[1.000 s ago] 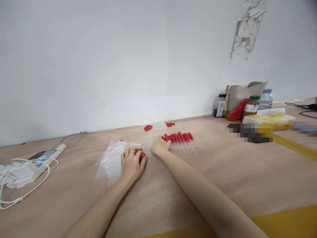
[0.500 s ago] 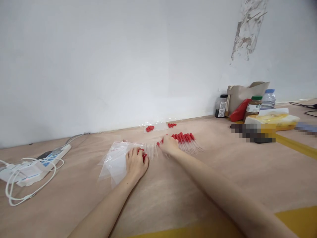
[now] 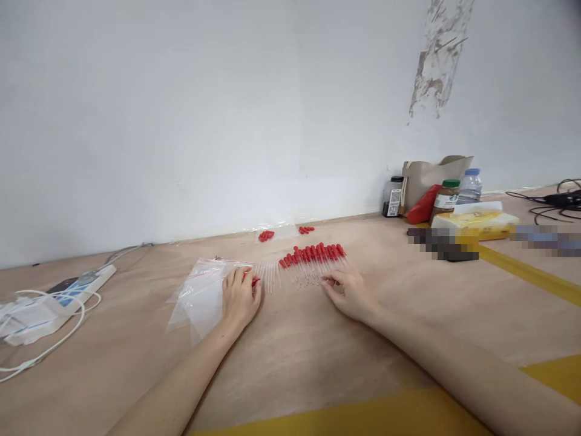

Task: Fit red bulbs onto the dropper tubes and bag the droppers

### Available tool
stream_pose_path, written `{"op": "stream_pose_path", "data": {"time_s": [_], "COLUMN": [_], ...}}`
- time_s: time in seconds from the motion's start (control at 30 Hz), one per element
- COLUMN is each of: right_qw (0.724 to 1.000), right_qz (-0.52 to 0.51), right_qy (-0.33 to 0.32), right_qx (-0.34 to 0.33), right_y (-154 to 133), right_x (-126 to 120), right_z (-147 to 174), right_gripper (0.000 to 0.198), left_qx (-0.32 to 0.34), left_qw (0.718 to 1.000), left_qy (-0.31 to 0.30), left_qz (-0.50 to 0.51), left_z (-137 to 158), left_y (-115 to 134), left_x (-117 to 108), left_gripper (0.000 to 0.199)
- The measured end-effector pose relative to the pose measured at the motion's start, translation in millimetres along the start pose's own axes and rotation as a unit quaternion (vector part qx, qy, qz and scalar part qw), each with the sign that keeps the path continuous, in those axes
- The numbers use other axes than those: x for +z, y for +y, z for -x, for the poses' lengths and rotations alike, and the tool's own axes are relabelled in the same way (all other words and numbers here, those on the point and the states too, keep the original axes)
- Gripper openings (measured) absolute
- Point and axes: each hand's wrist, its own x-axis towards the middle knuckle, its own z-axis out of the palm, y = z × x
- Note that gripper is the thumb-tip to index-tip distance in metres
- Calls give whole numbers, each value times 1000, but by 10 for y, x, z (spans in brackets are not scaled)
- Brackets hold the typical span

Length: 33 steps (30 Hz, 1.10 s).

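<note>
We see two bare hands at a brown, faintly creased work surface [image 3: 281, 351], before a smooth white wall [image 3: 181, 121] with a flaking patch [image 3: 438, 66]. The left hand [image 3: 240, 293] is curved downward over a few red bulbs [image 3: 256, 280], which show between its fingers and thumb; we cannot tell whether they are gripped or merely covered. Beneath and beside it we find flat, glossy zip-lock bags [image 3: 200, 297], fanned so that their translucent corners overlap. The right hand [image 3: 348, 292] is narrowed, thumb and forefinger drawn close beside the lower tube ends; we cannot tell whether a tube is between them.

Between the hands we note a slanting row of droppers [image 3: 313, 253], each a slim transparent tube capped by a rounded, rubbery red bulb. Just left of the row, near the left hand, lie bare clear tubes [image 3: 269, 276], roughly parallel. Beyond, near the wall, two small heaps of loose bulbs, a left heap [image 3: 266, 235] and a right heap [image 3: 306, 230], flank a crinkled clear film [image 3: 284, 231].

At far left we observe a white plastic power strip [image 3: 59, 309] with looped cable; at right, a green-lidded jar [image 3: 445, 198] stands behind a soft yellow-and-white tissue pack [image 3: 490, 225].
</note>
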Motion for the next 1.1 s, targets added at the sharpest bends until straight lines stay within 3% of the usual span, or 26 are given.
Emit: {"op": "stream_pose_path", "data": {"time_s": [0.1,0.27,0.33,0.83,1.1], "right_qw": [1000,996,993,984,973], "right_qz": [-2,-37,-44,-43,-49], "right_qy": [-5,-33,-48,-99,-91], "right_qx": [-19,-78,-101,-143,-206], "right_y": [-42,-137,-166,-246,-129], "right_x": [12,-5,-11,20,64], "right_z": [35,114,135,163,124], "right_gripper": [21,22,21,23,21], "left_qx": [37,52,38,42,100], "left_qw": [992,939,922,920,910], "left_qy": [6,-148,-180,-165,-188], "left_qz": [121,307,341,352,354], "left_z": [52,257,305,276,286], "left_y": [165,455,492,491,498], "left_x": [-98,-174,-170,-182,-229], "left_gripper": [10,9,14,13,19]}}
